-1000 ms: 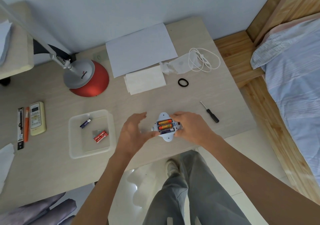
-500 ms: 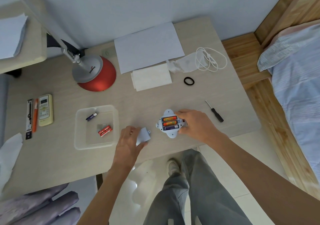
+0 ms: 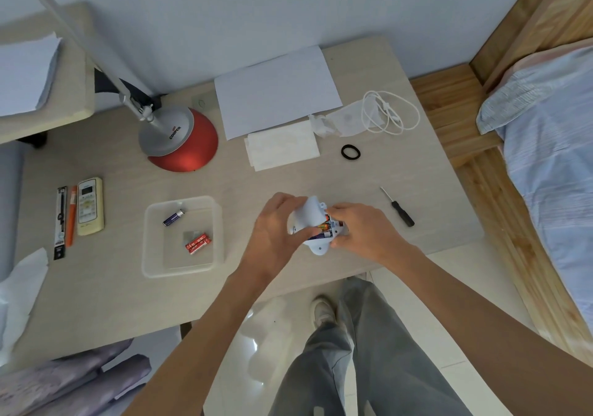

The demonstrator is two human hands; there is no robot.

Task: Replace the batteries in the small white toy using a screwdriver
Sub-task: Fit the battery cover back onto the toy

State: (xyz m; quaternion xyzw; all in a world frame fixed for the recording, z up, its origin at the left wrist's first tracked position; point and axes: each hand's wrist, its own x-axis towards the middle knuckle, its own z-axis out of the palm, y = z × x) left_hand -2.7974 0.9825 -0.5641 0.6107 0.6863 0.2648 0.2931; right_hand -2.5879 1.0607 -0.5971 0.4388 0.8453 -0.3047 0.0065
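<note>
Head view, single frame. I log the small white toy (image 3: 319, 247) near the front edge of the table (image 3: 288, 184), held between both hands with its battery compartment facing up. Orange-and-dark cells (image 3: 322, 225) are visible seated in that compartment. The left hand (image 3: 275, 227) pinches a white cover piece (image 3: 307, 217) between thumb and fingers; the piece is tilted and lies over the left part of the compartment, touching the toy. The right hand (image 3: 360, 232) grips the toy's right side, fingers curled round its edge. I cannot tell whether the toy's base rests on the table or is lifted slightly. The screwdriver (image 3: 399, 212), with a black handle, lies on the table to the right of the right hand, apart from it and untouched. To the left of the hands sits a clear plastic tray (image 3: 179, 200) holding one purple battery (image 3: 173, 217) and, nearer me, a pair of red batteries (image 3: 198, 243) lying side by side. Farther back I note a lamp with a red base (image 3: 184, 155), a sheet of white paper (image 3: 276, 91), a coiled white cable (image 3: 390, 114) and a black band (image 3: 350, 152). A remote control (image 3: 90, 206) lies at the far left.
</note>
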